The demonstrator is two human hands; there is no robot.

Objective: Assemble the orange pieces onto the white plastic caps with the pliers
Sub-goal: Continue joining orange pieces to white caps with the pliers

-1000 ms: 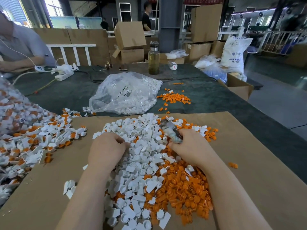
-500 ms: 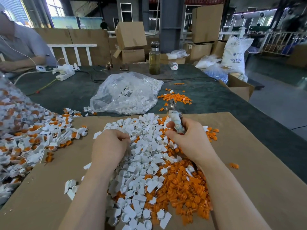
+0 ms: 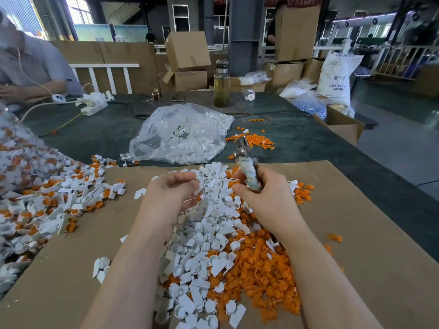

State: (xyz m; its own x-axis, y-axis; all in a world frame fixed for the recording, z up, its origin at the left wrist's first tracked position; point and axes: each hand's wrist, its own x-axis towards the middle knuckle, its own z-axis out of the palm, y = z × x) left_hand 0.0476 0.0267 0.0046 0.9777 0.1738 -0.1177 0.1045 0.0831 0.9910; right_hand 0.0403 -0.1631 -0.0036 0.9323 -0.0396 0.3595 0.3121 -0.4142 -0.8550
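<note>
A heap of white plastic caps (image 3: 213, 224) covers the middle of the cardboard sheet (image 3: 370, 233), with a heap of orange pieces (image 3: 259, 264) against its right side. My right hand (image 3: 268, 200) grips the pliers (image 3: 247, 167) by their cloth-wrapped handles, and the metal jaws point up and away over the far end of the heap. My left hand (image 3: 171, 198) is raised just above the caps, turned palm to the right with fingers curled, and seems to pinch a white cap (image 3: 198, 186) at its fingertips.
Assembled white-and-orange caps (image 3: 54, 205) lie piled at the left. A clear bag of white caps (image 3: 180, 136) and loose orange pieces (image 3: 256, 141) lie on the dark table beyond. A bottle (image 3: 221, 84), a power strip (image 3: 93, 105), boxes and a seated person (image 3: 28, 67) are farther back.
My right hand has lifted the pliers from the heap and tipped their jaws up and away. My left hand has risen out of the caps and turned palm to the right.
</note>
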